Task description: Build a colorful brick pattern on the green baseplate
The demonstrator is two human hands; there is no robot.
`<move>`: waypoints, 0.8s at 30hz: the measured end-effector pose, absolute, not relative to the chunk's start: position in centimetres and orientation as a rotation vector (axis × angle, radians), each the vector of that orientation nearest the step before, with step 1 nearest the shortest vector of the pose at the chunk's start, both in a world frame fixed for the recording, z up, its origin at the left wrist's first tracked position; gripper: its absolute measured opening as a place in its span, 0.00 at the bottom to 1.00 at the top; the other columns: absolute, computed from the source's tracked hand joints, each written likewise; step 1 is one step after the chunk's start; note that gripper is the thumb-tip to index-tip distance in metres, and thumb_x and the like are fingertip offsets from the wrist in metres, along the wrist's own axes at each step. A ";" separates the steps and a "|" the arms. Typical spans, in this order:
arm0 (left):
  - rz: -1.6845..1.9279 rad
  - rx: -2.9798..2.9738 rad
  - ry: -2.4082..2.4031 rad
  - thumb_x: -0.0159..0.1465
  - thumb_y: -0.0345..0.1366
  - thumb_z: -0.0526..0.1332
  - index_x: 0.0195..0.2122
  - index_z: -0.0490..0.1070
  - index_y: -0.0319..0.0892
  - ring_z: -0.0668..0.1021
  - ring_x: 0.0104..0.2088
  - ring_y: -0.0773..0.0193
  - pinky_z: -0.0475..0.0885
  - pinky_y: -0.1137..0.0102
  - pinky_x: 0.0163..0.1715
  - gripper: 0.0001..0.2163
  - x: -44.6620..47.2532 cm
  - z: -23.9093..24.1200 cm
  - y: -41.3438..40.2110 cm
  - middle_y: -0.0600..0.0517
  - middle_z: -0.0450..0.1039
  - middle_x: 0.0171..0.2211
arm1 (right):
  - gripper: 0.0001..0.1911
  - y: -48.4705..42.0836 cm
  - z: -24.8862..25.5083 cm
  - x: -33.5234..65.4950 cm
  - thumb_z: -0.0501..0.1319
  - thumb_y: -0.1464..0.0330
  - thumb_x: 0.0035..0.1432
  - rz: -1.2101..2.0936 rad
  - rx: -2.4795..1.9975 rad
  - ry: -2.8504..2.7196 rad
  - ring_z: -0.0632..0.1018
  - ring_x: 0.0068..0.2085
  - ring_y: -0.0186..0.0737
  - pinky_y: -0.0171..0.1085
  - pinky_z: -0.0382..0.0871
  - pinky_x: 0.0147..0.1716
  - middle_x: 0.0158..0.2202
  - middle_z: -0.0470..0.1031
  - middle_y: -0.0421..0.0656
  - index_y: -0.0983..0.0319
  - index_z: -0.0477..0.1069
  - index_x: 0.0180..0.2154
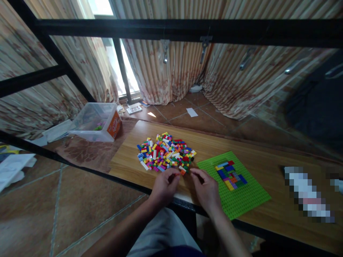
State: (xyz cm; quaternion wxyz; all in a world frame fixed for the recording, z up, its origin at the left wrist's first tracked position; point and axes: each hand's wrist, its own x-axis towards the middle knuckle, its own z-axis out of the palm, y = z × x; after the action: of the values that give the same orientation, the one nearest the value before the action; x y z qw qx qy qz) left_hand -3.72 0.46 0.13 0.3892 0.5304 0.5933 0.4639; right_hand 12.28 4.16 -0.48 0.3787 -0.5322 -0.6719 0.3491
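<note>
My left hand (166, 184) is closed at the near edge of a pile of loose toy bricks (167, 151). A small orange-red toy brick shows at its fingertips, mostly covered by the fingers. My right hand (207, 187) is also closed, thumb and forefinger pinched beside the pile; whatever they hold is too small to make out. An orange brick (182, 172) sits between the two hands at the pile's edge. Right of my right hand lies a green baseplate (252, 196), bearing a flat patch of multicoloured bricks (230, 175) joined together.
The wooden table (270, 157) runs from left to right, with a blurred-out object (308, 194) at its right end. A clear plastic bin (91, 123) with an orange label stands beyond the left end. A black metal frame (174, 30) crosses ahead, before the curtains (150, 67).
</note>
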 end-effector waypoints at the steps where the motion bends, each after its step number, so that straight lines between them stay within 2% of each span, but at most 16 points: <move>1: 1.168 1.458 1.563 0.63 0.32 0.58 0.36 0.74 0.41 0.77 0.34 0.65 0.72 0.71 0.37 0.06 -4.0 0.1 0.4 0.50 0.76 0.34 | 0.13 4.6 -0.5 12.5 0.55 0.65 0.60 0.802 -1.405 -1.753 0.77 0.41 0.43 0.41 0.69 0.43 0.39 0.78 0.45 0.59 0.77 0.39; 4: 1.152 1.675 1.639 0.64 0.30 0.57 0.37 0.75 0.42 0.78 0.39 0.64 0.72 0.70 0.43 0.07 -4.5 -0.1 0.5 0.49 0.76 0.38 | 0.14 6.2 -0.6 12.7 0.54 0.66 0.61 0.656 -1.443 -1.890 0.77 0.40 0.43 0.41 0.68 0.42 0.39 0.78 0.46 0.60 0.77 0.40; 11: 1.205 1.843 1.676 0.65 0.29 0.56 0.40 0.75 0.43 0.78 0.43 0.64 0.74 0.69 0.45 0.09 -4.2 -1.5 1.5 0.48 0.75 0.42 | 0.13 8.6 -1.0 12.0 0.54 0.68 0.62 0.607 -1.347 -2.194 0.74 0.40 0.41 0.38 0.66 0.42 0.37 0.75 0.43 0.56 0.78 0.39; 16: 1.224 1.882 1.701 0.65 0.30 0.56 0.40 0.74 0.43 0.78 0.44 0.62 0.75 0.67 0.46 0.08 -4.2 -1.8 1.7 0.47 0.75 0.43 | 0.11 8.9 -1.0 11.8 0.55 0.68 0.62 0.544 -1.339 -2.247 0.73 0.40 0.41 0.38 0.66 0.41 0.35 0.74 0.43 0.57 0.77 0.35; 20: 1.205 1.922 1.729 0.66 0.30 0.55 0.41 0.74 0.43 0.78 0.44 0.61 0.75 0.66 0.46 0.08 -4.3 -1.9 1.7 0.46 0.75 0.44 | 0.11 8.2 -0.2 11.8 0.53 0.66 0.64 0.555 -1.376 -2.127 0.74 0.40 0.41 0.38 0.66 0.42 0.36 0.75 0.43 0.58 0.75 0.35; 24: 1.212 1.947 1.720 0.66 0.31 0.55 0.41 0.73 0.43 0.78 0.44 0.62 0.76 0.66 0.45 0.08 -4.4 -1.8 1.7 0.46 0.75 0.43 | 0.12 6.6 0.6 13.9 0.52 0.62 0.64 0.775 -1.420 -1.766 0.77 0.35 0.41 0.39 0.70 0.37 0.34 0.77 0.44 0.59 0.72 0.38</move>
State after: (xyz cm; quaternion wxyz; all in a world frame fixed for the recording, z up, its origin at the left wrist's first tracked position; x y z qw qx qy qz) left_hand -4.36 1.66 -1.81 0.1370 0.6727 0.5944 0.4188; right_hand 13.85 6.61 0.57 0.3645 -0.5521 -0.6867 0.3012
